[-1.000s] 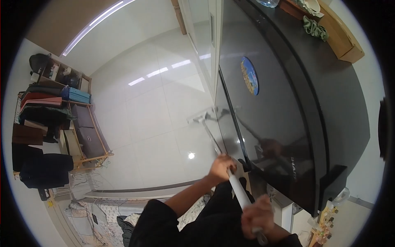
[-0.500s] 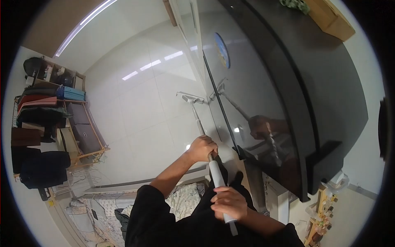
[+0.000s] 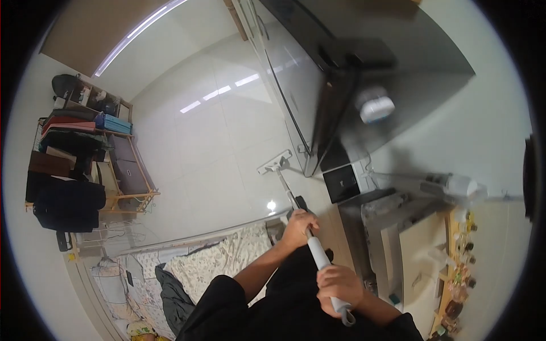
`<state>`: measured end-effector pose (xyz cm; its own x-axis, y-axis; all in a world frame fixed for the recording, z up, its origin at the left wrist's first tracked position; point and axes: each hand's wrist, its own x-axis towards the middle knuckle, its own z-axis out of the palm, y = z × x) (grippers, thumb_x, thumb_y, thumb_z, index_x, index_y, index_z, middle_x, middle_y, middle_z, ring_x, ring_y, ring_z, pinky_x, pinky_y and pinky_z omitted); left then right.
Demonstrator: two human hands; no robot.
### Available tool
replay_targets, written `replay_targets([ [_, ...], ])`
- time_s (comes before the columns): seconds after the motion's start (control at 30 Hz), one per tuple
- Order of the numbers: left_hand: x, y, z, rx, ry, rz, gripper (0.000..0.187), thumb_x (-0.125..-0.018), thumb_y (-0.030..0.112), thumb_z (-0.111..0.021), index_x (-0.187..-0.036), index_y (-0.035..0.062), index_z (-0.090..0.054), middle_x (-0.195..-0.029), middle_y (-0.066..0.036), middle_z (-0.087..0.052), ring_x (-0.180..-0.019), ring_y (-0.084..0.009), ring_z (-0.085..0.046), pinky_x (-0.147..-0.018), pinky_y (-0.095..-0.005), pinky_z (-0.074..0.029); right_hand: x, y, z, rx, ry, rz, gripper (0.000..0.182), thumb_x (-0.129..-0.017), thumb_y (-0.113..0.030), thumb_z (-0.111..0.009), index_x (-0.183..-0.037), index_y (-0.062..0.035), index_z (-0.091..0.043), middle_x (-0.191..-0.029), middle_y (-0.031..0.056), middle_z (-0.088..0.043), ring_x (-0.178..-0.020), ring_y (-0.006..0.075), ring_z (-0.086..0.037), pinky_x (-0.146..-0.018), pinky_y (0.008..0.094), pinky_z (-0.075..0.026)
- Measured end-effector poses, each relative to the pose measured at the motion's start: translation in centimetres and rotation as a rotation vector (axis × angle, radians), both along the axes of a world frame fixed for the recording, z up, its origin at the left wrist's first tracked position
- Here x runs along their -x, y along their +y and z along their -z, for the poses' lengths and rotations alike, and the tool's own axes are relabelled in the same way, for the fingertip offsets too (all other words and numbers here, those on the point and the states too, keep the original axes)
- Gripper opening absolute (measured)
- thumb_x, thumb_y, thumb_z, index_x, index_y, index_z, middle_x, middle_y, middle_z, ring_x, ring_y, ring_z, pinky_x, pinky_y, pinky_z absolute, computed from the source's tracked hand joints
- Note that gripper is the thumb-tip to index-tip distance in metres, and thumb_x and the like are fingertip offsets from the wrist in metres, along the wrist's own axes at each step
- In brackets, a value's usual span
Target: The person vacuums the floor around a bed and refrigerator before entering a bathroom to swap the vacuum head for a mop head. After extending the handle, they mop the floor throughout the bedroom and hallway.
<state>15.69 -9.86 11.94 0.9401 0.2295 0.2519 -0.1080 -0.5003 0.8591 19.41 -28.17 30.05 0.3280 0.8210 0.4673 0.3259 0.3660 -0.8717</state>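
Both my hands grip a long-handled flat mop [image 3: 319,253] with a white sleeve on its pole. My left hand [image 3: 301,225] is wrapped round the grey pole just above that sleeve. Lower down, nearer my body, my right hand [image 3: 339,287] is closed round the sleeve, close to the looped end of the handle. The wide, thin mop head [image 3: 275,162] rests on the pale tiled floor [image 3: 199,165], beside the lower corner of a tall dark glossy appliance [image 3: 301,68].
A bed with floral bedding [image 3: 227,256] lies at lower left. A wooden rack [image 3: 128,156] with clothes and storage boxes stands at the left. At right are a white-fronted cabinet [image 3: 421,256] and a wooden shelf [image 3: 452,250] of small bottles.
My view has turned rightward and the dark appliance takes up less of it. The mop head has moved down and tilted the other way. Both hands keep their hold.
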Motion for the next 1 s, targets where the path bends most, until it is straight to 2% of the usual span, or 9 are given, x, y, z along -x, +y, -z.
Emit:
replay_targets([
  [0.13,4.4,-5.3,-1.3,-0.119,0.060,0.146,0.009,-0.064,0.011,-0.065,-0.069,0.0093,-0.058,-0.067,-0.006,-0.061,-0.067,-0.0278,-0.060,-0.075,-0.0378,-0.045,3.9,-7.2,-1.0,0.056,0.000,-0.090,0.027,-0.069,-0.019,-0.067,-0.091,-0.0048,-0.061,-0.076,0.0071,-0.060,-0.079,0.0268,-0.062,-0.080,0.0402,-0.051],
  [0.27,5.7,-5.0,-0.3,-0.277,0.058,0.108,0.007,-0.064,0.008,-0.064,-0.063,0.0100,-0.058,-0.063,-0.007,-0.060,-0.066,-0.0295,-0.059,-0.066,-0.0396,-0.047,4.6,-8.4,-0.9,0.151,-0.016,-0.149,0.030,-0.073,-0.011,-0.066,-0.101,-0.0033,-0.061,-0.089,0.0093,-0.061,-0.090,0.0265,-0.062,-0.095,0.0446,-0.044],
  [0.33,6.4,-3.4,1.2,-0.295,0.121,0.028,0.006,-0.064,0.008,-0.064,-0.065,0.0089,-0.058,-0.064,-0.009,-0.060,-0.067,-0.0315,-0.059,-0.066,-0.0410,-0.047,5.3,-8.0,2.3,0.138,-0.025,-0.124,0.026,-0.076,-0.014,-0.064,-0.100,-0.0040,-0.061,-0.097,0.0100,-0.061,-0.104,0.0263,-0.061,-0.103,0.0467,-0.037],
  [0.47,6.4,2.7,7.6,-0.344,0.346,-0.170,0.014,-0.081,0.013,-0.064,-0.072,0.0023,-0.060,-0.080,-0.018,-0.062,-0.081,-0.0387,-0.058,-0.074,-0.0468,-0.047,4.1,-3.5,10.1,0.226,-0.087,-0.027,0.018,-0.080,-0.018,-0.059,-0.094,-0.0061,-0.058,-0.102,0.0084,-0.062,-0.116,0.0266,-0.056,-0.105,0.0461,-0.034],
  [0.6,3.3,10.5,11.0,-0.444,0.296,-0.325,0.021,-0.083,0.015,-0.067,-0.072,-0.0011,-0.057,-0.084,-0.021,-0.061,-0.088,-0.0420,-0.057,-0.079,-0.0473,-0.047,1.5,4.1,14.7,0.171,0.020,0.000,0.019,-0.072,-0.013,-0.056,-0.090,-0.0062,-0.056,-0.102,0.0086,-0.061,-0.116,0.0279,-0.055,-0.101,0.0436,-0.036],
  [0.73,-2.5,15.1,12.2,-0.227,0.235,-0.484,0.019,-0.081,0.011,-0.070,-0.075,-0.0005,-0.056,-0.092,-0.022,-0.062,-0.093,-0.0429,-0.057,-0.083,-0.0473,-0.048,-1.9,10.2,14.6,0.082,0.080,0.139,0.021,-0.067,-0.010,-0.054,-0.088,-0.0056,-0.053,-0.099,0.0096,-0.059,-0.107,0.0316,-0.055,-0.095,0.0421,-0.039],
  [0.83,-5.1,17.0,12.3,-0.364,0.277,-0.209,0.020,-0.082,0.013,-0.070,-0.076,0.0006,-0.056,-0.090,-0.021,-0.061,-0.096,-0.0419,-0.058,-0.085,-0.0464,-0.049,-2.0,10.8,16.6,0.086,0.086,0.188,0.013,-0.072,-0.008,-0.057,-0.084,-0.0051,-0.053,-0.097,0.0095,-0.059,-0.106,0.0298,-0.056,-0.094,0.0430,-0.041],
  [0.93,-6.6,14.6,11.6,-0.452,0.281,-0.120,0.021,-0.082,0.014,-0.069,-0.074,0.0017,-0.054,-0.085,-0.020,-0.060,-0.095,-0.0417,-0.060,-0.084,-0.0457,-0.049,-1.7,8.9,14.7,0.126,0.054,0.283,0.007,-0.077,-0.003,-0.058,-0.081,-0.0051,-0.053,-0.093,0.0085,-0.059,-0.102,0.0292,-0.059,-0.099,0.0441,-0.042],
  [1.0,-6.4,11.2,10.9,-0.368,0.168,-0.156,0.020,-0.079,0.011,-0.069,-0.070,0.0035,-0.053,-0.074,-0.018,-0.056,-0.082,-0.0405,-0.060,-0.076,-0.0469,-0.051,-1.5,7.0,12.4,0.115,0.026,0.376,0.013,-0.074,0.002,-0.060,-0.080,-0.0049,-0.052,-0.087,0.0090,-0.058,-0.094,0.0290,-0.062,-0.100,0.0446,-0.043],
])
